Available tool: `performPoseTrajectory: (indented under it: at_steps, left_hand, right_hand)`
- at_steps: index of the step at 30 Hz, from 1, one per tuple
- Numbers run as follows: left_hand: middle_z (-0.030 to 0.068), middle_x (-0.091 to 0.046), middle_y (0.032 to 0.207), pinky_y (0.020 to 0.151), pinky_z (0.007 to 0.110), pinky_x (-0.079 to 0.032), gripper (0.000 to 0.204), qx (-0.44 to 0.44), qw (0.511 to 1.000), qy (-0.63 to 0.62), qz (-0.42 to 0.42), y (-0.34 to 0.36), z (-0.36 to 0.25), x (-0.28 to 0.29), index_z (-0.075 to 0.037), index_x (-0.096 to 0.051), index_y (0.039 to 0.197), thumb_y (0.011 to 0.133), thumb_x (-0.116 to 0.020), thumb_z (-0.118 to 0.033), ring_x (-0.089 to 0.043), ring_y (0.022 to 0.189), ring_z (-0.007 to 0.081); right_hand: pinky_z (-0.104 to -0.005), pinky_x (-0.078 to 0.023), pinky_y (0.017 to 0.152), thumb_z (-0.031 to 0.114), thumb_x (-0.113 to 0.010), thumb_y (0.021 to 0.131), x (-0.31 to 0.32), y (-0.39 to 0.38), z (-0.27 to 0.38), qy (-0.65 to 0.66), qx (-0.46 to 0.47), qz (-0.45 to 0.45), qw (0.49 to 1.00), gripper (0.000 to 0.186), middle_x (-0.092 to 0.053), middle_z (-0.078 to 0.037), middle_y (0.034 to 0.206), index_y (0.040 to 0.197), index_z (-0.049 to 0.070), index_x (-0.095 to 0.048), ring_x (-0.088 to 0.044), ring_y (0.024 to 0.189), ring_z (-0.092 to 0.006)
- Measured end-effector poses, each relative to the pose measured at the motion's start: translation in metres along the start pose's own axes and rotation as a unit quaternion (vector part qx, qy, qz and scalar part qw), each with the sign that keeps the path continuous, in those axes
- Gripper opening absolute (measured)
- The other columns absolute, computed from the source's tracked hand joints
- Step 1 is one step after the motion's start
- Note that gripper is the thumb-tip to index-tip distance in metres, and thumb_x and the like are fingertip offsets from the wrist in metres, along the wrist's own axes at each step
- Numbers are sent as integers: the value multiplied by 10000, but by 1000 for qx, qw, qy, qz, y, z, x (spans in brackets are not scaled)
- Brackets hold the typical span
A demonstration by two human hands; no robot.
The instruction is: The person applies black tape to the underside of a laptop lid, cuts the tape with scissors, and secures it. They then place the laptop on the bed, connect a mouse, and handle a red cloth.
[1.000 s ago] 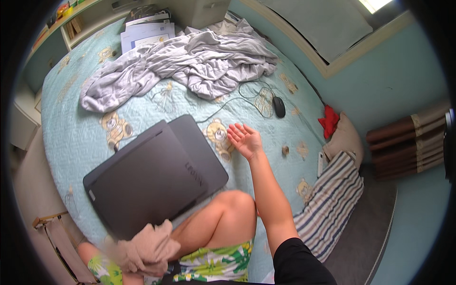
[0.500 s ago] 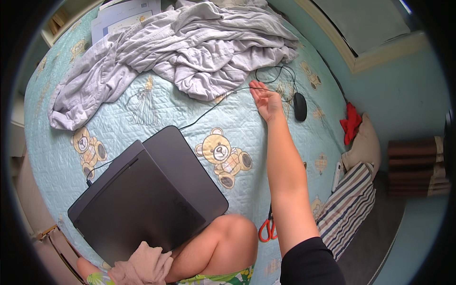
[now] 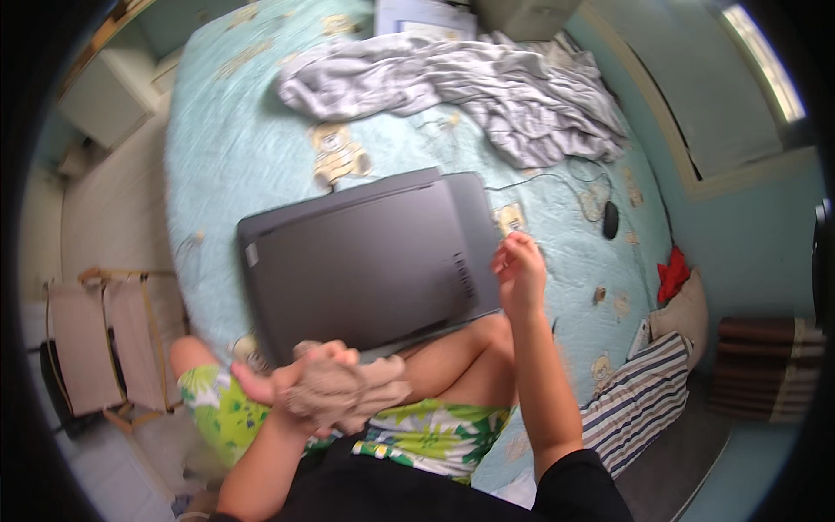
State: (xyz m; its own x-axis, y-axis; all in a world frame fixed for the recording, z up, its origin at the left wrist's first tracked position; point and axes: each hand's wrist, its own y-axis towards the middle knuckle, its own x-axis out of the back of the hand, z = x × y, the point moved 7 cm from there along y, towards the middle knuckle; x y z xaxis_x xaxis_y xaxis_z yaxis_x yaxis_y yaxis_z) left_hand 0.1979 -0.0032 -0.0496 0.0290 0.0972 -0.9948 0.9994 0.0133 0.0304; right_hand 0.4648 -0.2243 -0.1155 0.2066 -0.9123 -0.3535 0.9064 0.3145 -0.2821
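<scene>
A dark grey laptop point(image 3: 365, 261) lies closed on a black pad point(image 3: 470, 204) in front of my crossed legs. Close to my lap, a crumpled beige cloth point(image 3: 348, 393) is gripped in my left hand point(image 3: 283, 383), whose thumb points out to the left. My right hand point(image 3: 522, 274) hovers by the laptop's right side with its fingers loosely bent and apart; nothing shows in it. A black mouse point(image 3: 611, 221) rests on the bed farther right, its thin cable point(image 3: 539, 177) running toward the laptop.
A grey blanket point(image 3: 452, 83) is bunched across the far part of the bed, with papers point(image 3: 426, 19) behind it. At the right lie a striped pillow point(image 3: 639, 400), a red cloth point(image 3: 672, 277) and a white remote-like object point(image 3: 638, 339). A folding chair point(image 3: 109, 344) stands on the left.
My right hand has drawn back from the mouse cable to the laptop's right side. My left hand has come into view with the beige cloth. The view has swung left, and the scissors no longer show.
</scene>
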Motion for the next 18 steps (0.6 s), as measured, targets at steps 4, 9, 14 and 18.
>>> performPoseTrajectory:
  at_steps: [4, 9, 14, 18]
  left_hand:
    - [27, -531, 831, 675, 277, -444, 261, -8, 965, 186, -184, -13, 1, -8, -46, -546, 861, 984, -551, -277, -524, 755, 124]
    - [119, -577, 923, 738, 385, -468, 298, -309, 468, 826, -57, -47, -41, -55, -26, -577, 950, 850, -703, -277, -566, 800, 284]
    - [211, -476, 1233, 988, 444, -394, 727, -247, 458, 838, -161, -88, -55, -12, -3, -398, 1331, 837, -717, -430, -483, 1116, 335]
    - [107, -492, 1300, 1054, 390, -377, 733, -42, 937, 230, -258, -102, -28, 29, -43, -386, 1390, 926, -541, -589, -478, 1214, 226]
  right_hand:
    - [-329, -475, 918, 436, -621, 919, -195, -160, -42, 131, -126, 254, 950, 491, -587, -87, 1168, 1243, 78, -534, -569, 1086, -172]
    - [-379, -519, 934, 313, -646, 909, -216, -232, -134, 406, -349, 237, 811, 442, -618, -111, 1189, 1249, 47, -553, -615, 1085, -232]
    - [-294, -530, 819, 79, -656, 903, -207, -224, -127, 71, -327, 179, 925, 297, -659, -79, 1087, 1180, -8, -593, -644, 946, -165]
    - [-302, -513, 783, 6, -643, 865, -232, -210, -66, -268, 137, 118, 946, 144, -680, -93, 1007, 1007, -1, -671, -654, 888, -190]
